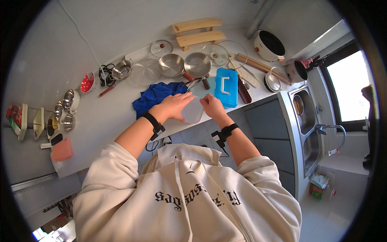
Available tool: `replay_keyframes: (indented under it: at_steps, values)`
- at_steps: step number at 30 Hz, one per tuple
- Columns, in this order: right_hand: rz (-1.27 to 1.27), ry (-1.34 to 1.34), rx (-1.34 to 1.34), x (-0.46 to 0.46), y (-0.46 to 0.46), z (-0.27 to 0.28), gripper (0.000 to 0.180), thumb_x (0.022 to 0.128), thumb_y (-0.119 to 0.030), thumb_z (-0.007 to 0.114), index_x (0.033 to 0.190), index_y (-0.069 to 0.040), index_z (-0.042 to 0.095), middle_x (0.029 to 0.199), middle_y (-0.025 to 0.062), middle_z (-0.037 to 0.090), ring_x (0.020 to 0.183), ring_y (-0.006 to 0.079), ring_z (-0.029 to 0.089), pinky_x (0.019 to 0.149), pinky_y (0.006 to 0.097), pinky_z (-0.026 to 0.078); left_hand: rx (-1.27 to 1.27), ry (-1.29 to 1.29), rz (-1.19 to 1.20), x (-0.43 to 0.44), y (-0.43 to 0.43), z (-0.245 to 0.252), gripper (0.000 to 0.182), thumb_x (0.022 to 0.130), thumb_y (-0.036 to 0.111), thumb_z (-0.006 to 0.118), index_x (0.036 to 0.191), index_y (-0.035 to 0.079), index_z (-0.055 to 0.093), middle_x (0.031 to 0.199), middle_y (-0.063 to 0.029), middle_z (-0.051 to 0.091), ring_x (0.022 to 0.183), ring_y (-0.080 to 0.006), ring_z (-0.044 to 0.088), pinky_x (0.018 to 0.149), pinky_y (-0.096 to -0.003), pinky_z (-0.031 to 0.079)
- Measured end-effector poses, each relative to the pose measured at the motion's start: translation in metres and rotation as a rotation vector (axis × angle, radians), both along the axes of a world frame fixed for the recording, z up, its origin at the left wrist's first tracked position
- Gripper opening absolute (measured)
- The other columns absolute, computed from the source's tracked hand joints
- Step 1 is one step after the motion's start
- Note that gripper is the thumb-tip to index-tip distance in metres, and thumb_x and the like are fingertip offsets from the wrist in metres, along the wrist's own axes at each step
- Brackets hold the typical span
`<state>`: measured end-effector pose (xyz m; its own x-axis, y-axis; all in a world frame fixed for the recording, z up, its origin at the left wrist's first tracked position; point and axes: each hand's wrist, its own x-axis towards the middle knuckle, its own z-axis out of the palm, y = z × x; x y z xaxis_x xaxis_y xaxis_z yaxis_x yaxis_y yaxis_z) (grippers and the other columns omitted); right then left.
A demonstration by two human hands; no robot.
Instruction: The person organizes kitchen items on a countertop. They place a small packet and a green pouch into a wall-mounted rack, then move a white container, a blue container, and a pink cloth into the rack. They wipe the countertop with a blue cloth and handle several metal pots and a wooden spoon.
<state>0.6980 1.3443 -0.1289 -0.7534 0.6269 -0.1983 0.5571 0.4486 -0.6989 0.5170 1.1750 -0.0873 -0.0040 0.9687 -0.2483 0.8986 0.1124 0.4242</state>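
My left hand (pixel 174 106) lies with spread fingers against the left side of a translucent plastic container (pixel 193 113) near the counter's front edge. At the container's right rim is my right hand (pixel 211 104), its fingers curled; whether they pinch the rim cannot be told. A crumpled blue cloth (pixel 154 95) lies left of and behind my left hand. Just right of my right hand stands a blue plastic case (pixel 228 87) with a white handle. Forks (pixel 193 82) lie behind the container, below two steel pans (pixel 171 65) (pixel 197 64).
Glass lids (pixel 215 56), a wooden rack (pixel 201 37) and wooden rolling pins (pixel 257 66) line the back. An electric pot (pixel 269 45) stands back right, near a steel sink (pixel 302 112). Steel bowls (pixel 69 121) and a red dotted bowl (pixel 88 82) are on the left.
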Motion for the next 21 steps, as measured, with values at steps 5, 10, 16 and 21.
replay_keyframes:
  at_steps: [5, 10, 16, 21]
  values:
    - [-0.040, 0.048, -0.019, 0.000, 0.000, -0.007, 0.030, 0.101, -0.029, 0.076, 0.104, 0.000, 0.070, 0.094, 0.0206, 0.078, 0.088, 0.0378, 0.076, 0.078, 0.0438, 0.059, -0.022, 0.028, 0.002, 0.004, 0.002, 0.004, 0.123, 0.063, 0.031, 0.103, 0.167, 0.013, 0.039, 0.176, -0.0124, 0.036, 0.153, -0.0354, 0.048, 0.119, -0.0481, 0.049]
    - [-0.037, 0.067, -0.035, 0.002, 0.003, -0.012, 0.029, 0.099, -0.027, 0.079, 0.102, 0.001, 0.070, 0.091, 0.0191, 0.077, 0.085, 0.0350, 0.076, 0.075, 0.0425, 0.059, -0.021, 0.045, 0.002, 0.005, 0.004, 0.004, 0.124, 0.062, 0.032, 0.104, 0.167, 0.013, 0.040, 0.176, -0.0125, 0.036, 0.153, -0.0358, 0.049, 0.119, -0.0484, 0.048]
    - [-0.052, 0.106, -0.050, 0.001, 0.000, -0.013, 0.029, 0.099, -0.026, 0.079, 0.101, 0.001, 0.069, 0.090, 0.0184, 0.077, 0.083, 0.0343, 0.075, 0.074, 0.0426, 0.058, -0.009, 0.074, 0.000, 0.004, 0.006, 0.002, 0.124, 0.062, 0.033, 0.104, 0.167, 0.015, 0.041, 0.175, -0.0102, 0.039, 0.153, -0.0322, 0.049, 0.117, -0.0508, 0.050]
    - [-0.078, 0.075, -0.050, 0.003, -0.008, -0.009, 0.027, 0.102, -0.027, 0.075, 0.108, -0.001, 0.067, 0.091, 0.0193, 0.076, 0.085, 0.0352, 0.075, 0.075, 0.0427, 0.058, -0.026, 0.033, 0.011, 0.004, 0.005, 0.005, 0.128, 0.060, 0.031, 0.104, 0.168, 0.014, 0.039, 0.176, -0.0112, 0.038, 0.155, -0.0331, 0.046, 0.121, -0.0491, 0.047]
